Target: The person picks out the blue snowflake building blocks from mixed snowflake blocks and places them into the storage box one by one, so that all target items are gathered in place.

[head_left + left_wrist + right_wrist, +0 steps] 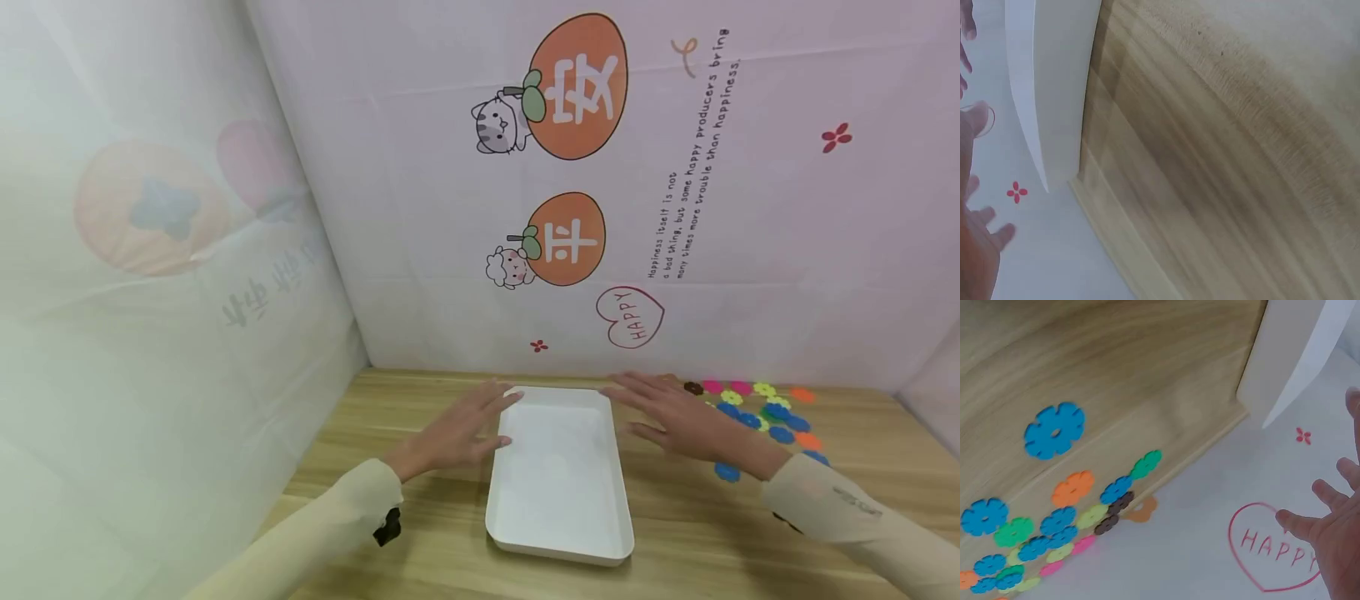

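Note:
A white rectangular tray [555,475] lies on the wooden table with its long side pointing away from me. My left hand [461,429] hovers at the tray's left edge, fingers spread and holding nothing. On the opposite side my right hand [678,417] is held out with its fingers extended, also holding nothing. The left wrist view shows part of the left hand [979,250] beside the tray's wall [1060,87]. In the right wrist view the right hand [1341,537] has its fingers apart, away from the tray's corner [1279,369]. Whether either hand touches the tray, I cannot tell.
Several flower-shaped plastic discs [1055,431] in blue, green, orange, yellow, pink and dark brown lie on the table [427,542], to the right of the tray and partly behind the right arm. A printed white cloth [420,208] hangs behind the table and along the left side.

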A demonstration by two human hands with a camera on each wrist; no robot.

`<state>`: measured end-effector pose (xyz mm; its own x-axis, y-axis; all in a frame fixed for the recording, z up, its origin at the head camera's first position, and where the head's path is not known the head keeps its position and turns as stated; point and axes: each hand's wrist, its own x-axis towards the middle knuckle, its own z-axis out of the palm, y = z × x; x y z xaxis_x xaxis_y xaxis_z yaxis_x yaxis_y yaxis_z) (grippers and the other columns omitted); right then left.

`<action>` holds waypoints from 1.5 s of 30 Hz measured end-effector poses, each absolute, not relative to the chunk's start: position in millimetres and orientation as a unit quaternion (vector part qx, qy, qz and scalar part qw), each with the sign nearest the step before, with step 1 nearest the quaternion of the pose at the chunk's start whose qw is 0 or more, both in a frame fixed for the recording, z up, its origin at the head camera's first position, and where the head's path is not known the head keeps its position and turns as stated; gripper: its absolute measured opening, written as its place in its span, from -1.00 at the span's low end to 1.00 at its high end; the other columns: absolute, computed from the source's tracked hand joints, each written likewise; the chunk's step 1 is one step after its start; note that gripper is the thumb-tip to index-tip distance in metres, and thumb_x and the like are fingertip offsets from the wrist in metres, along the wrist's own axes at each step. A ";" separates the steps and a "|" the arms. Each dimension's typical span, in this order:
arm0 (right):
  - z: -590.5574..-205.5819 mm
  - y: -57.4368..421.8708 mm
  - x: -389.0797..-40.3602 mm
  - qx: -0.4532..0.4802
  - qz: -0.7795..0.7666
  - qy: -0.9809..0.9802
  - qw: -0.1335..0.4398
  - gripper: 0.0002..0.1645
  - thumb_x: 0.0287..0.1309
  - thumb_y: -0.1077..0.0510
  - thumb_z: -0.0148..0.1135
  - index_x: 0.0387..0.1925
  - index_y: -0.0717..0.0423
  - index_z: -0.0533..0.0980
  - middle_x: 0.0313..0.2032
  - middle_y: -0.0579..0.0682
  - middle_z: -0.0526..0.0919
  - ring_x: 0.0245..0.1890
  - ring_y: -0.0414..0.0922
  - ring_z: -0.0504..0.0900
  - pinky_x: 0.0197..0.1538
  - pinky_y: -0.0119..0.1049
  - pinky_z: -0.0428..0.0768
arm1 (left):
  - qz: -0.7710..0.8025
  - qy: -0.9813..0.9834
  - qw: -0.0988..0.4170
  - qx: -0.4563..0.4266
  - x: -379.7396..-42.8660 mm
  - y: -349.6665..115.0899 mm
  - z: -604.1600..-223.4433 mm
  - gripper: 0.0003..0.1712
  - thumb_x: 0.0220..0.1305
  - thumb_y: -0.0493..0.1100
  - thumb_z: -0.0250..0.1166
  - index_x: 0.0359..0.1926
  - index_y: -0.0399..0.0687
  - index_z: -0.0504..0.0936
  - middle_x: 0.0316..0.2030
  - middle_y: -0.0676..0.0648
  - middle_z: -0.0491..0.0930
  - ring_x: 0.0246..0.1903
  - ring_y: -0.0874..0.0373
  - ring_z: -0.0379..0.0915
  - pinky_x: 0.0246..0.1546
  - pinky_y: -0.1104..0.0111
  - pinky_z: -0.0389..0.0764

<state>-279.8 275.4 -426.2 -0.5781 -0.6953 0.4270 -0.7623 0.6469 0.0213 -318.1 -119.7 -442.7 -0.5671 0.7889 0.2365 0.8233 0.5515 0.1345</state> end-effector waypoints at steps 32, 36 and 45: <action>-446.2 383.3 -324.6 0.238 0.203 -0.949 0.020 -0.62 0.26 0.37 0.38 0.08 0.48 0.59 -0.09 0.28 0.70 -0.23 0.03 0.68 -0.25 -0.22 0.73 | -0.594 -0.761 -0.234 -0.119 -310.2 -119.8 -458.9 -0.13 0.53 -0.10 0.23 0.63 -0.31 0.03 0.45 -0.46 0.31 0.26 -0.33 0.51 -0.30 0.09 0.87; -456.2 387.4 -332.6 0.211 0.216 -0.953 -0.016 -0.68 0.23 0.34 0.40 0.00 0.41 0.62 -0.14 0.22 0.71 -0.21 0.01 0.66 -0.24 -0.25 0.71 | -0.617 -0.743 -0.233 -0.112 -315.3 -117.6 -465.0 -0.16 0.50 -0.16 0.24 0.62 -0.31 0.06 0.43 -0.44 0.37 0.27 -0.31 0.50 -0.28 0.10 0.87; -464.4 385.9 -335.3 0.175 0.265 -0.945 -0.077 -0.59 0.25 0.28 0.43 0.06 0.41 0.55 -0.15 0.19 0.61 -0.22 -0.02 0.59 -0.26 -0.21 0.70 | -0.621 -0.744 -0.227 -0.102 -314.2 -108.4 -473.4 -0.23 0.48 -0.26 0.30 0.59 -0.24 0.21 0.43 -0.41 0.38 0.31 -0.28 0.50 -0.36 0.18 0.86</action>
